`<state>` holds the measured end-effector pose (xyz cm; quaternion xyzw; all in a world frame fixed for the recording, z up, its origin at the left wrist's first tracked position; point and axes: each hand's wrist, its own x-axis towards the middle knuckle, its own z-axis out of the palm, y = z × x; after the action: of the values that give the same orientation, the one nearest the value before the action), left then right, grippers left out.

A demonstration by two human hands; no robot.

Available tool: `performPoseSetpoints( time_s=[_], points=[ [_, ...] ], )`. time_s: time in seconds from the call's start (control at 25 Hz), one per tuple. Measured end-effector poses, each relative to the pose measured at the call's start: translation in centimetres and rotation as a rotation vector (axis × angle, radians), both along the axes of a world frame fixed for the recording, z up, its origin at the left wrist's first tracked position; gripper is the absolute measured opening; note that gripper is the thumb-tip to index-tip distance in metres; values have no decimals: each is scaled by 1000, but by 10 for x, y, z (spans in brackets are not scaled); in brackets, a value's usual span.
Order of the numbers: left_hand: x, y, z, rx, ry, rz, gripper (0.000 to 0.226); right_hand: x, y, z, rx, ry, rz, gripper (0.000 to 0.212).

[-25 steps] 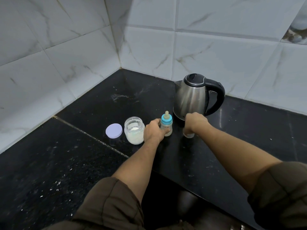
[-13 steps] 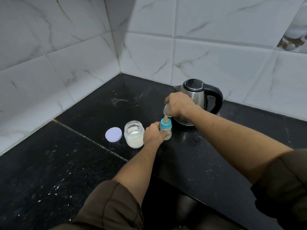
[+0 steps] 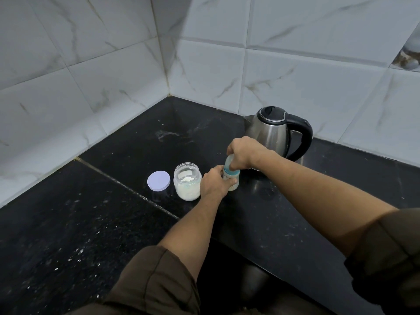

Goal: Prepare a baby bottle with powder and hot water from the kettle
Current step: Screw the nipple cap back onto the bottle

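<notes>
Noted wall [image 3: 91,76] of white marbled tiles at far left, meeting black speckled counter [image 3: 109,228] along its edge. Traced seam [image 3: 127,189] running diagonally across counter. Found lid [image 3: 158,180], lilac, lying flat just left of jar [image 3: 187,178]; could not resolve whether the two touch. Recorded jar as upright, clear and uncovered, with white powder [image 3: 188,192] in its lower part. Observed left hand [image 3: 212,183] just right of jar, fingers curled round bottle [image 3: 234,181] and gripping its body; knuckles close to jar, contact not resolvable. Located bottle upright on counter, between jar and kettle [image 3: 270,133], blue ring showing above the gripping fingers; most of its left side hidden by left hand. Observed right hand [image 3: 242,152] coming in from the right and above, fingers curled down over clear cap [image 3: 229,160] and holding it on top of bottle. Could not see teat under cap and hand; could not tell whether cap is fully seated. Noted right forearm crossing in front of kettle's lower part and hiding part of its base. Recorded kettle as steel, upright, behind right hand and near back wall, black top closed, black handle [image 3: 303,137] pointing right. Spotted one patterned tile [image 3: 408,57] at upper right edge. Logged dark sleeves [image 3: 154,280] along bottom edge, rolled above both bare forearms.
</notes>
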<state>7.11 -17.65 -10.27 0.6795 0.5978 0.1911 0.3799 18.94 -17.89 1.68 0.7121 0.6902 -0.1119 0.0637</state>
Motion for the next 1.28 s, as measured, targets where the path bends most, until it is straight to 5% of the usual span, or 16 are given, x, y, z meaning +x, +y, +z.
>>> performPoseSetpoints(
  time_s=[0.92, 1.28],
  points=[
    [-1, -2, -5, 56, -5, 27, 58, -5, 14, -4, -45, -131, 82, 52],
    [7, -13, 0, 48, 58, 72, 47, 9, 7, -17, -4, -18, 125, 58]
  ],
)
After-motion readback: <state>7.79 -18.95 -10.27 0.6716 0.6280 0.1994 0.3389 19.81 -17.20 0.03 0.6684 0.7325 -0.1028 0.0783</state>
